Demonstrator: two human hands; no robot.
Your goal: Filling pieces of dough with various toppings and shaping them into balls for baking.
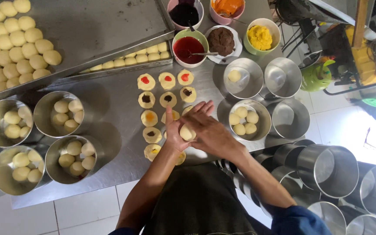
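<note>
Steel worktop (109, 109) carries filled dough discs (167, 81) and round tins (250, 119) of dough balls. My left hand (175, 132) cups one dough ball (186, 132) above it; my right hand (212, 132) curls over the ball, fingers closed against it.

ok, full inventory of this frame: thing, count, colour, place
dough ball in hands: one, pale yellow, pressed between both hands
flattened dough rounds: about a dozen, pale yellow with red, dark or orange filling, on the steel table centre
filling bowls: five, holding red, dark, brown, yellow and orange fillings, table top
filled round tins: four at left and one at right, steel, several dough balls each
tin with one ball: one, steel, right of the rounds
empty tins: many, steel, right side, some stacked
tray of dough balls: one, steel, top left
left hand: under the ball
right hand: over the ball
</note>
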